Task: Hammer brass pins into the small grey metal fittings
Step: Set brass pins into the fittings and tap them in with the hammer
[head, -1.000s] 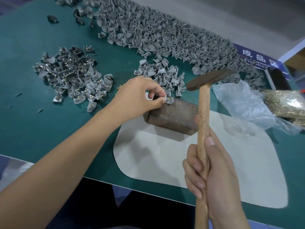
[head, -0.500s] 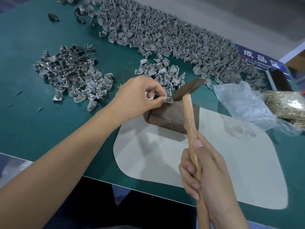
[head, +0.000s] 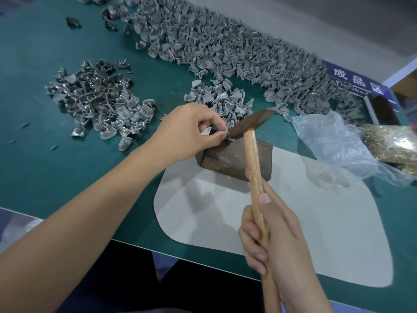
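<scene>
Your left hand (head: 189,129) pinches a small grey metal fitting (head: 226,133) between thumb and forefinger, holding it on the far left top edge of the rusty brown rectangular steel block (head: 234,158). The fitting is mostly hidden by your fingertips, and you cannot tell whether a brass pin sits in it. Your right hand (head: 274,236) is wrapped around the pale wooden handle of the dark-headed hammer (head: 252,124), thumb laid along the shaft; the hammer's head lies tilted over the block, its lower end right at the fitting.

The block stands on the far left corner of a grey rounded mat (head: 282,222), which lies on the green counter (head: 56,172). Just beyond the block is a small cluster of grey fittings (head: 218,98), and further beyond it a long bank of loose grey fittings (head: 225,48). Well to the left of the block lies a pile of fittings with brass showing in them (head: 101,105). To the right of the block a crumpled clear plastic bag (head: 334,143) holds a heap of brass pins (head: 392,143). Beyond that bag is a blue sign with white characters (head: 352,80).
</scene>
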### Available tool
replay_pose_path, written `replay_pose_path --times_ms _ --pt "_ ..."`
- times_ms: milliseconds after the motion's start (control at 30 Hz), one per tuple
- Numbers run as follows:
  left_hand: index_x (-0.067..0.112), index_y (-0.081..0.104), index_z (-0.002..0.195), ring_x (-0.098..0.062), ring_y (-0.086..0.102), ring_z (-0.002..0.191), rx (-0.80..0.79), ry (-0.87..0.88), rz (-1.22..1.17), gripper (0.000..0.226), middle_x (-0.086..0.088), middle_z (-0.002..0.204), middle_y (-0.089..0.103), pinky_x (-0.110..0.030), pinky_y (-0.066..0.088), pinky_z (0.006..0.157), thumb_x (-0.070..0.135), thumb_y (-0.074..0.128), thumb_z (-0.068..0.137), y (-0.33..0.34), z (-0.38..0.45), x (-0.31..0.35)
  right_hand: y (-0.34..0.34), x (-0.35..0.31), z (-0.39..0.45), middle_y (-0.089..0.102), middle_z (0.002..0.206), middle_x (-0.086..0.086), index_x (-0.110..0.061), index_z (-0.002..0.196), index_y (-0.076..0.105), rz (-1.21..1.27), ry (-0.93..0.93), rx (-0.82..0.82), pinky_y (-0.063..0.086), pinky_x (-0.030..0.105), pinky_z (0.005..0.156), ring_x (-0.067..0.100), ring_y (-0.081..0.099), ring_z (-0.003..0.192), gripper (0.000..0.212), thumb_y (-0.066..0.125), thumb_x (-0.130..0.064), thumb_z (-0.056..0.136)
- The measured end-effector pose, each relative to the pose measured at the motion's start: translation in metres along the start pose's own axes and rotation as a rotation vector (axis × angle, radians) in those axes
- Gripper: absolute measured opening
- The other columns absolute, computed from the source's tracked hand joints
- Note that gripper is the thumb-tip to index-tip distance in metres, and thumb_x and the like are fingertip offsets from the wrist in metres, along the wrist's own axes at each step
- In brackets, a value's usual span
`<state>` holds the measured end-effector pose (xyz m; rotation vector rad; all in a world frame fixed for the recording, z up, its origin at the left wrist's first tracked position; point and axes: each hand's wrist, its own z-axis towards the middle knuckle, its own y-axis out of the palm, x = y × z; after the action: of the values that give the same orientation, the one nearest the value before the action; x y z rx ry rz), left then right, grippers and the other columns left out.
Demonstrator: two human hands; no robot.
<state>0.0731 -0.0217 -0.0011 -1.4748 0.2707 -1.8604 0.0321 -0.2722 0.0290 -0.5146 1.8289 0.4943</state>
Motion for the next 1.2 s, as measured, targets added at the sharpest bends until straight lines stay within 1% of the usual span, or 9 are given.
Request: replay_pose_path --times_ms 100,200,300,433,600,733,900,1067,1200 --pt "0.034 0.075 0.084 -0.009 0.046 0.064 -0.004 0.001 0.007 0.004 0.016 0.061 0.047 -0.031 0.040 0.062 0.035 0.079 0.085 0.000 0.000 0.000 -0.001 -0.002 0.000 0.037 0.065 0.002 -0.043 0.137 0.063 0.011 0.003 -0.009 0.031 0.017 0.043 0.014 0.025 0.040 0.042 0.046 -0.044 0.098" --pt "0.034 0.075 0.085 -0.010 0.046 0.064 -0.008 -0.005 0.011 0.005 0.011 0.060 0.045 -0.032 0.042 0.062 0.035 0.079 0.085 0.000 0.000 0.000 -0.002 -0.008 0.000 0.037 0.064 0.000 -0.047 0.137 0.062 -0.029 -0.016 -0.017 0.031 0.017 0.043 0.014 0.025 0.040 0.041 0.045 -0.045 0.099" --pt "0.033 0.074 0.084 -0.009 0.047 0.064 -0.012 -0.018 0.012 0.006 0.010 0.061 0.046 -0.032 0.040 0.061 0.037 0.078 0.086 0.001 0.000 0.001 0.001 -0.015 -0.003 0.037 0.064 -0.001 -0.043 0.140 0.060 -0.041 -0.097 -0.033 0.034 0.018 0.045 0.014 0.024 0.040 0.043 0.049 -0.048 0.099" --pt "0.032 0.075 0.084 -0.007 0.049 0.067 -0.005 -0.021 0.005 0.006 0.017 0.062 0.049 -0.029 0.039 0.060 0.036 0.078 0.086 0.000 0.000 0.000 0.007 -0.015 -0.005 0.036 0.063 -0.001 -0.042 0.143 0.058 -0.041 -0.214 0.037 0.035 0.019 0.046 0.015 0.024 0.039 0.045 0.046 -0.048 0.100" --pt "0.030 0.076 0.084 -0.008 0.050 0.070 0.005 0.012 0.008 0.005 0.010 0.061 0.046 -0.030 0.042 0.063 0.034 0.080 0.085 0.000 0.000 0.002 -0.002 -0.010 0.004 0.036 0.064 0.001 -0.043 0.134 0.063 0.014 -0.002 0.052 0.030 0.016 0.043 0.013 0.023 0.040 0.043 0.047 -0.044 0.095" --pt "0.032 0.075 0.084 -0.009 0.052 0.072 0.004 0.018 0.023 0.006 0.009 0.063 0.048 -0.031 0.044 0.065 0.037 0.079 0.086 0.000 0.000 0.002 0.000 -0.006 0.000 0.035 0.064 -0.002 -0.045 0.143 0.057 0.018 -0.121 0.029 0.034 0.018 0.046 0.013 0.023 0.039 0.047 0.048 -0.051 0.097" --pt "0.032 0.076 0.084 -0.012 0.054 0.072 0.013 0.020 0.010 0.005 0.007 0.064 0.049 -0.038 0.051 0.070 0.035 0.079 0.085 0.000 0.000 0.002 -0.002 -0.006 -0.001 0.035 0.066 0.001 -0.042 0.136 0.063 0.062 -0.009 0.005 0.032 0.017 0.044 0.013 0.023 0.040 0.042 0.047 -0.044 0.098" --pt "0.032 0.076 0.084 -0.011 0.054 0.072 0.011 0.021 0.007 0.006 0.007 0.063 0.050 -0.038 0.051 0.070 0.036 0.079 0.086 0.000 0.000 0.002 0.003 -0.013 -0.006 0.035 0.062 -0.004 -0.040 0.141 0.060 0.085 -0.187 0.055 0.035 0.018 0.046 0.011 0.023 0.039 0.047 0.047 -0.049 0.097" --pt "0.031 0.076 0.084 -0.010 0.054 0.072 0.010 0.013 -0.004 0.006 0.008 0.063 0.049 -0.038 0.051 0.070 0.035 0.080 0.085 0.000 0.000 0.002 -0.005 -0.011 0.000 0.036 0.063 0.000 -0.040 0.138 0.062 0.053 -0.039 0.011 0.031 0.016 0.043 0.011 0.023 0.040 0.044 0.048 -0.044 0.097"
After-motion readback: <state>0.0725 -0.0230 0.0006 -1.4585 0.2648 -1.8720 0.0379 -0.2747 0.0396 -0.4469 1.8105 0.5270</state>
